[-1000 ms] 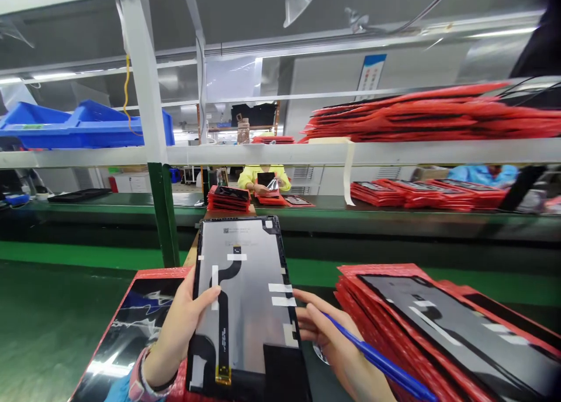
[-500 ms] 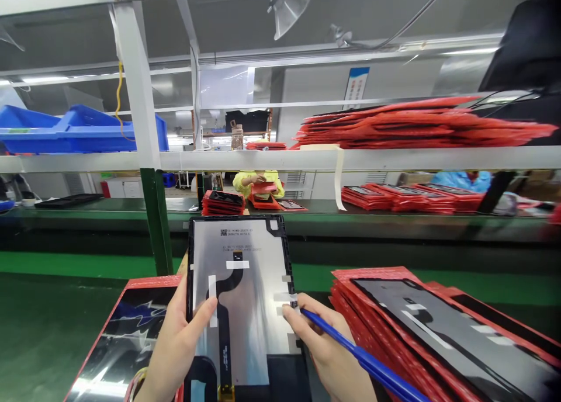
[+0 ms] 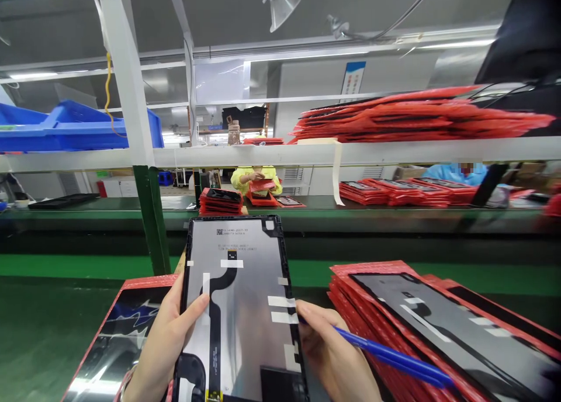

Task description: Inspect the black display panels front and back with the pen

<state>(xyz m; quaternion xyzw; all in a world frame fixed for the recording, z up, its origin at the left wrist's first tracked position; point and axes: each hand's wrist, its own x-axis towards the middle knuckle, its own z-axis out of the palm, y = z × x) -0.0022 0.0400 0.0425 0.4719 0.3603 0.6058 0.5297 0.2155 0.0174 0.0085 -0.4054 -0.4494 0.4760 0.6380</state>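
Note:
A tablet screen assembly (image 3: pixel 245 308) is held up in front of me, its silver back towards me. A black ribbon cable (image 3: pixel 214 326) runs down it, and pieces of white tape (image 3: pixel 283 301) sit along the right edge. My left hand (image 3: pixel 169 332) grips its left side, thumb on the back and fingers behind. At the right edge, beside the tape, is my right hand (image 3: pixel 333 343), closed around a blue pen-like tool (image 3: pixel 394 358) that points out to the right. My right fingertips touch the frame; some fingers are hidden behind the panel.
Another screen lies in red bubble wrap (image 3: pixel 118 332) on the left. At right stands a pile of red bubble bags (image 3: pixel 363 320) with a screen (image 3: pixel 438 326) on top. More red bags (image 3: pixel 412 121) and blue bins (image 3: pixel 79 127) fill the shelf. A person in yellow (image 3: pixel 256 180) works across.
My right thumb has come off the tape on the panel's back to the edge. The blue tool has swung flatter. The panel has shifted slightly left.

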